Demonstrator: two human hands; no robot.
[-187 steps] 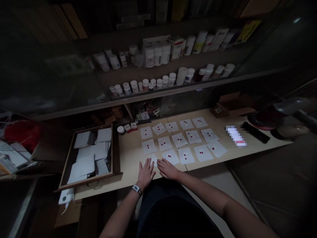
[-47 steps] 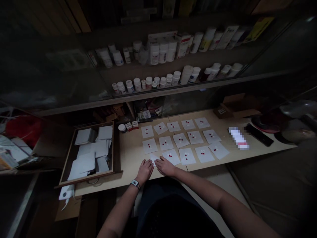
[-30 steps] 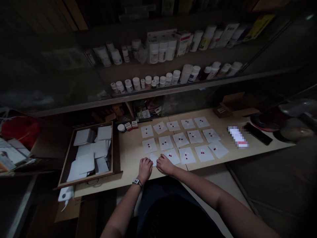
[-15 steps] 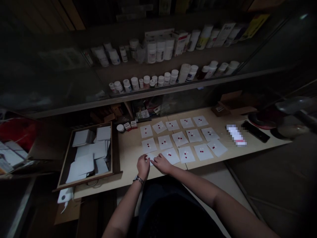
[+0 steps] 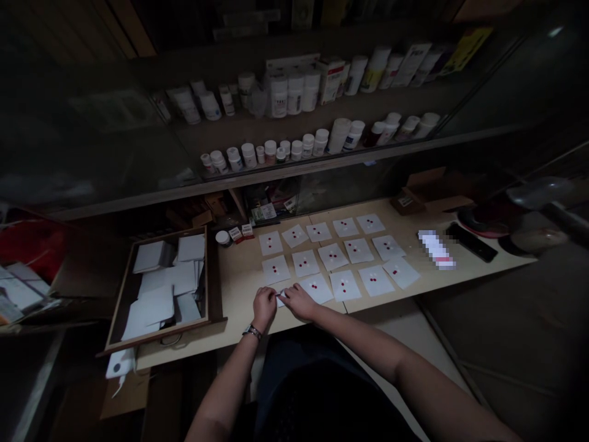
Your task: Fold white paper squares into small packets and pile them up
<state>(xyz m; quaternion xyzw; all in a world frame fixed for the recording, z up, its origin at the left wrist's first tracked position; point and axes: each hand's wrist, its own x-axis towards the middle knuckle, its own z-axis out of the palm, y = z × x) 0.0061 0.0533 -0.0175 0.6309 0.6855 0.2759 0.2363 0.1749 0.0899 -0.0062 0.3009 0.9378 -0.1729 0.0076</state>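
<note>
At the front edge of the table, my left hand [image 5: 264, 309] is closed, with thumb and forefinger pinching the left side of a white paper square [image 5: 281, 302]. My right hand [image 5: 298, 301] pinches the same paper from the right, its fingertips almost meeting the left ones. Most of that paper is hidden behind my fingers, so I cannot tell what lies on it. Just right of my right hand lies another paper square [image 5: 321, 291] with red and white pills on it. More such squares are spread in rows behind, each bearing a few red [image 5: 275, 269] and white pills.
To the left, an open wooden drawer [image 5: 213, 288] holds stacks of white paper [image 5: 156, 305]. A small jar [image 5: 223, 238] and small boxes [image 5: 235, 234] stand behind. A lit phone [image 5: 436, 250], a dark phone [image 5: 472, 242] and an open carton [image 5: 407, 204] lie right. Bottles [image 5: 279, 95] line the shelves.
My fingertips have shifted slightly up and closer on the paper's edge, which now looks raised or folded between them. The pills and other papers lie as before; the view has moved slightly.
</note>
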